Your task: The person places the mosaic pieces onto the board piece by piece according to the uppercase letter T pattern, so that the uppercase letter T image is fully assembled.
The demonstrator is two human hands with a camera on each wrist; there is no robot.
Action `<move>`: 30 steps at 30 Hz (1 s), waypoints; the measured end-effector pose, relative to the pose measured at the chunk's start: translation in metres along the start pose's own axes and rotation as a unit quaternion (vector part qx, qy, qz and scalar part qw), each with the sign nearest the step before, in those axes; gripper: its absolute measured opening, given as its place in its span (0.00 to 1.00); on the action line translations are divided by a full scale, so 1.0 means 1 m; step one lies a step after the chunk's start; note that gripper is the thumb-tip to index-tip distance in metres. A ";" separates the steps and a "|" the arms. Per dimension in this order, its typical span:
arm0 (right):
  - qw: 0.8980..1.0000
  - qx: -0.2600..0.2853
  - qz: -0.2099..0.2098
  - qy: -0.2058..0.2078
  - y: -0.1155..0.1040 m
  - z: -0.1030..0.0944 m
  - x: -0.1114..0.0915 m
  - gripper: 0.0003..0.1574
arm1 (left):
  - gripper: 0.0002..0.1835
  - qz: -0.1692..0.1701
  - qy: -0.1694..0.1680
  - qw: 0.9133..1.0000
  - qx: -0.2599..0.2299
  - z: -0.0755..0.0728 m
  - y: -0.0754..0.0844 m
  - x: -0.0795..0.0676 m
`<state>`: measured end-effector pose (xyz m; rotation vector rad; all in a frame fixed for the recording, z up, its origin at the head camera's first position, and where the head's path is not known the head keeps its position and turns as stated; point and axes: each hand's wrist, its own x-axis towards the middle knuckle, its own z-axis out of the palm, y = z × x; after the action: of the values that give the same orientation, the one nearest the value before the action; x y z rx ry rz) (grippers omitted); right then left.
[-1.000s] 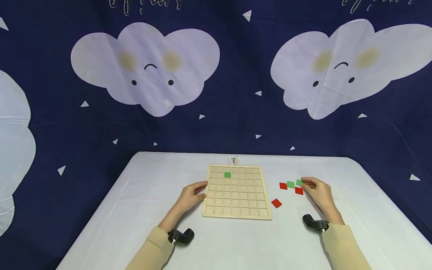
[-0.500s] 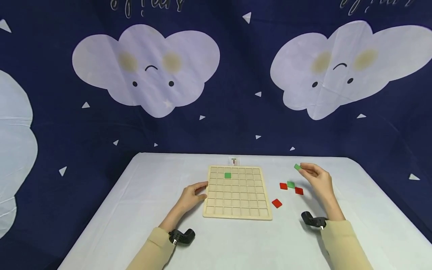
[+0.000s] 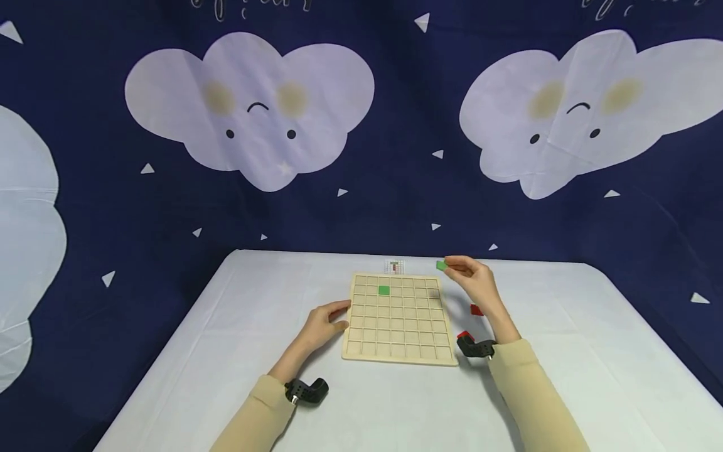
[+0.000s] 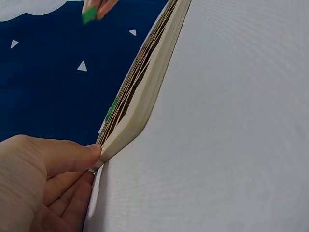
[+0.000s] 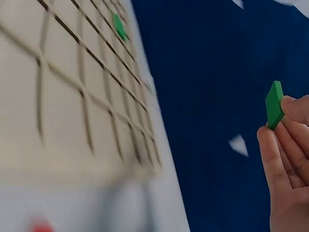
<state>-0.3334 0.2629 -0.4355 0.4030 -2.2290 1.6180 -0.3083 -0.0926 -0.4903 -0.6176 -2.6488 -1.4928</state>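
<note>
Board (image 3: pixel 399 322): pale wood, roughly square, ruled by thin ridges into a grid of cells; lies flat on the tabletop (image 3: pixel 373 405), its left edge touched by the left hand (image 3: pixel 322 328). Inset tile (image 3: pixel 384 290): green, square, flat in the board's second row from the far edge, third column from the left. Held tile (image 5: pixel 274 105): green, thin, tilted on edge, pinched by the right hand (image 3: pixel 476 282) above the tabletop, near the board's far right corner.
</note>
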 end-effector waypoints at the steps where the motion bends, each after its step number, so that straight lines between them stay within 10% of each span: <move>1: 1.000 -0.017 0.007 -0.007 -0.007 0.009 0.001 0.22 | 0.26 -0.001 0.001 1.000 0.002 0.000 0.000 0.001; 13: 0.997 -0.013 0.032 -0.073 -0.041 0.073 0.005 0.19 | 0.26 -0.007 -0.003 1.000 -0.005 -0.003 0.000 0.000; 30: 0.990 -0.098 0.026 -0.102 0.032 0.094 0.005 0.17 | 0.26 -0.018 -0.008 1.000 -0.001 -0.004 0.002 -0.001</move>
<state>-0.3622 0.1825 -0.4869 0.4788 -2.5419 1.4197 -0.3070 -0.0958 -0.4865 -0.5869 -2.6849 -1.5049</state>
